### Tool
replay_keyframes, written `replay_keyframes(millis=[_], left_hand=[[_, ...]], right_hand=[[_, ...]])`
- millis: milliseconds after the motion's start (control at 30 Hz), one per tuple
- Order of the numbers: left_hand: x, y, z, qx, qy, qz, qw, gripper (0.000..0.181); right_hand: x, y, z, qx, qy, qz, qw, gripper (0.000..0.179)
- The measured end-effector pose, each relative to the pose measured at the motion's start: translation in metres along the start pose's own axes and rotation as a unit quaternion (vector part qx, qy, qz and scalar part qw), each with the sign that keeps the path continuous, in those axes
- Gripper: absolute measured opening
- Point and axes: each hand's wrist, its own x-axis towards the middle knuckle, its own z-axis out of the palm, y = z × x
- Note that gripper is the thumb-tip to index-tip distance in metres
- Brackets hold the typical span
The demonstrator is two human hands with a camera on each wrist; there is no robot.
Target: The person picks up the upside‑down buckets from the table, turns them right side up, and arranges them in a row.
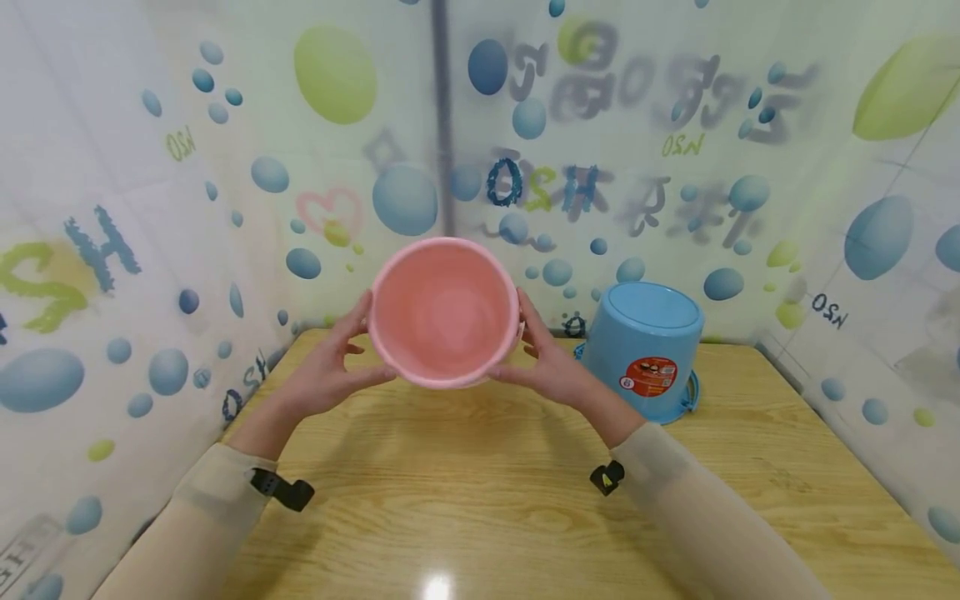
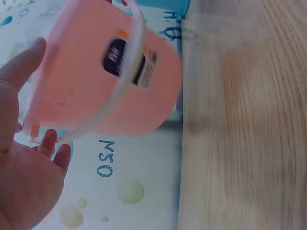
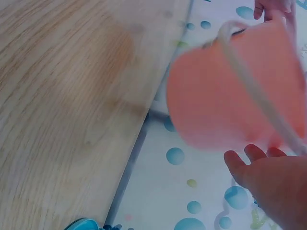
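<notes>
A pink bucket is held up above the table, its mouth tilted toward the head camera. My left hand holds its rim from the left side, thumb along the lower edge. On the opposite side, my right hand holds the rim in the same way. The left wrist view shows the bucket's outer wall with a dark label and a white handle hanging across it. That handle also crosses the wall in the right wrist view.
A blue bucket stands upside down at the back right of the wooden table, its red label facing forward and its handle near the tabletop. Patterned curtains enclose the table at the back and both sides.
</notes>
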Motion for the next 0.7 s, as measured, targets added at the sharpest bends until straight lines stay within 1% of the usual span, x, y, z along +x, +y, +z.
replay_keyframes(millis=[167,367,567,700], left_hand=[[-0.0001,-0.0003,0.0024,0.008,-0.001,-0.014,0.9999,0.114],[0.001,-0.0009,0.0039,0.03,0.008,-0.007,0.9995,0.112],[0.002,-0.0003,0.0033,0.035,0.016,-0.009,0.9992,0.111],[0.0021,-0.0011,0.003,0.03,0.027,-0.016,0.999,0.109]], right_hand=[[0.0016,0.001,-0.0027,0.015,0.0,-0.01,0.9998,0.125],[0.0025,0.0009,-0.0057,0.027,0.003,-0.021,0.9994,0.128],[0.0027,0.0014,-0.0075,0.032,0.007,-0.022,0.9992,0.128],[0.0029,0.0017,-0.0075,0.032,0.009,-0.019,0.9993,0.127]])
